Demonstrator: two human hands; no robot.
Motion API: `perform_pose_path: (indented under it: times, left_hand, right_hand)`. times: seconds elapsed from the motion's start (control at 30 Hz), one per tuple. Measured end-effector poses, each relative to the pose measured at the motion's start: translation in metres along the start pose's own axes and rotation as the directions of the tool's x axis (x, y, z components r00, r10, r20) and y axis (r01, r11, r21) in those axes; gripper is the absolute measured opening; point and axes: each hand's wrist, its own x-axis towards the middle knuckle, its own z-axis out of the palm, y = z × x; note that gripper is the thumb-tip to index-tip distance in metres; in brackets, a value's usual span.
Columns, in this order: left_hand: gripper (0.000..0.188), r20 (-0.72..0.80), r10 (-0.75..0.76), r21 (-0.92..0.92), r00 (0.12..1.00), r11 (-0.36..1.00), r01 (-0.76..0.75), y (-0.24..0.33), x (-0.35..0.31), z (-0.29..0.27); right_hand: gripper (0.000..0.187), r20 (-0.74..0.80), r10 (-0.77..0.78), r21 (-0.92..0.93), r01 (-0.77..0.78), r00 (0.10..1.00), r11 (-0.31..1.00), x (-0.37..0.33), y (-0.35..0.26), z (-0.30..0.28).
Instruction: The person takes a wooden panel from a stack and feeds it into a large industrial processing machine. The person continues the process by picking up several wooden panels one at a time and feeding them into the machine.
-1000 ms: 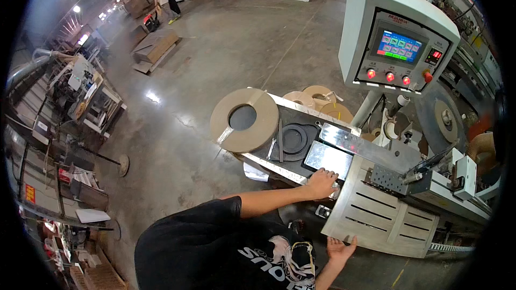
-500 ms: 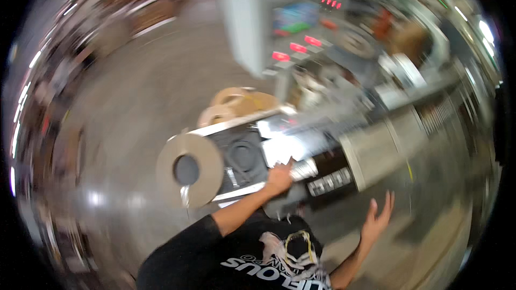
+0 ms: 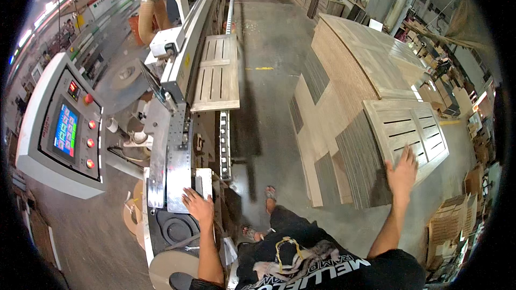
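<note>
My left hand (image 3: 199, 207) lies with its fingers spread on the metal plate (image 3: 179, 185) at the near end of an edge banding machine, holding nothing. Off to the right, my right hand (image 3: 402, 173) reaches over the top slotted wood-grain panel (image 3: 404, 129) of a tall stack, its fingers stretched out. Its fingertips are over the panel's near part; whether they press on it I cannot tell. Two more slotted panels (image 3: 216, 83) lie end to end along the machine's side, away from both hands.
A control panel (image 3: 65, 129) with a lit screen and red buttons stands at the left. Beside my left forearm is a roll of edge band (image 3: 166, 268). Larger stacked boards (image 3: 344, 56) stand beyond the slotted stack. A row of rollers (image 3: 224, 145) runs along the machine.
My view has swung to the right, bringing the panel stack into sight. My right hand, held in the air before, is now over the stack. My left hand stays at the machine's near end.
</note>
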Motion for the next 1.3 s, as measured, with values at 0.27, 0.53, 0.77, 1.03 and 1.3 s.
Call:
perform_pose_path:
  times: [0.27,0.53,0.77,1.03,1.3]
  left_hand:
    - [0.086,0.085,0.049,-0.617,0.995,0.787,0.013,0.078,-0.003,-0.025]
    - [0.075,0.214,0.732,-0.976,0.647,0.187,0.11,0.255,-0.076,-0.055]
    - [0.054,0.361,0.892,-0.68,0.272,0.052,0.731,0.312,-0.1,-0.161]
    - [0.039,0.447,0.761,-0.768,0.47,0.057,0.638,0.211,-0.05,-0.193]
    - [0.042,0.708,0.307,-0.704,0.636,0.24,0.669,0.056,-0.027,-0.192]
  right_hand:
    - [0.053,0.074,0.067,0.088,-0.074,0.995,0.993,-0.03,0.017,0.035]
    - [0.065,-0.107,-0.117,0.289,0.144,0.987,0.947,-0.055,-0.023,0.035]
    - [0.072,0.223,-0.599,0.973,-0.213,0.769,0.089,-0.095,-0.009,-0.051]
    - [0.11,0.573,-0.658,0.458,-0.857,0.489,-0.238,-0.203,0.058,0.065]
    - [0.09,0.824,-0.248,-0.122,-0.267,0.509,-0.956,-0.225,0.022,0.035]
